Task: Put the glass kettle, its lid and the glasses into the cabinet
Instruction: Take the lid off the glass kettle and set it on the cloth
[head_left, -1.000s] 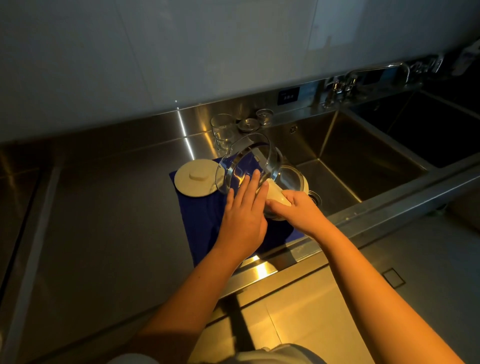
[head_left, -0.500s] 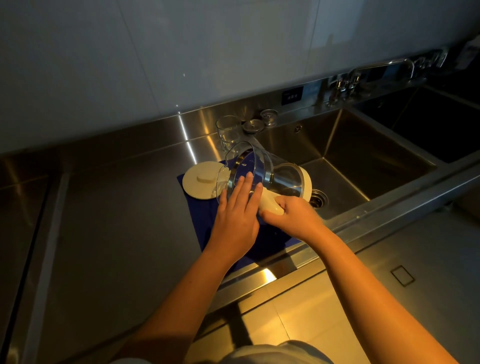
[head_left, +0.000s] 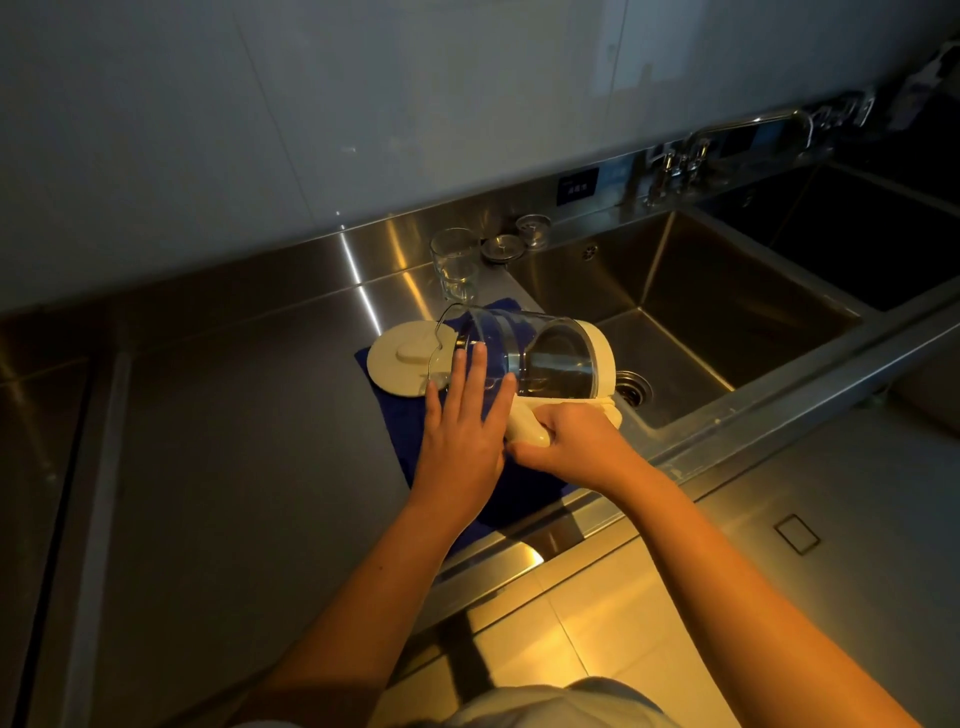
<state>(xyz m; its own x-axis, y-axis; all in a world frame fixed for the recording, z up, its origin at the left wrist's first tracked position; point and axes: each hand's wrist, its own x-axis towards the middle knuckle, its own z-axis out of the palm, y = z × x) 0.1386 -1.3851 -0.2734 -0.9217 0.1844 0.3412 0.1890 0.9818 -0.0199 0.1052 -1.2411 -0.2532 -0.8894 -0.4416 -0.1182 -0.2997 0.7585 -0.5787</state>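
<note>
The glass kettle (head_left: 540, 353) lies tipped on its side over a blue cloth (head_left: 415, 431), mouth to the left, cream base toward the sink. My right hand (head_left: 566, 441) is closed around its cream handle. My left hand (head_left: 462, 431) rests flat against the glass wall, fingers spread. The round cream lid (head_left: 400, 358) lies on the cloth just left of the kettle's mouth. A stack of clear glasses (head_left: 457, 265) stands behind, near the backsplash.
A steel counter (head_left: 218, 415) stretches to the left. A deep sink (head_left: 675, 312) with a drain lies right of the kettle, a second basin (head_left: 857, 234) beyond it. Two metal strainers (head_left: 514, 239) sit by the glasses. A faucet (head_left: 727, 135) rises at the back right.
The kettle has tipped further over, its mouth swinging left toward the lid and its base turning to the sink. Both hands stayed on it.
</note>
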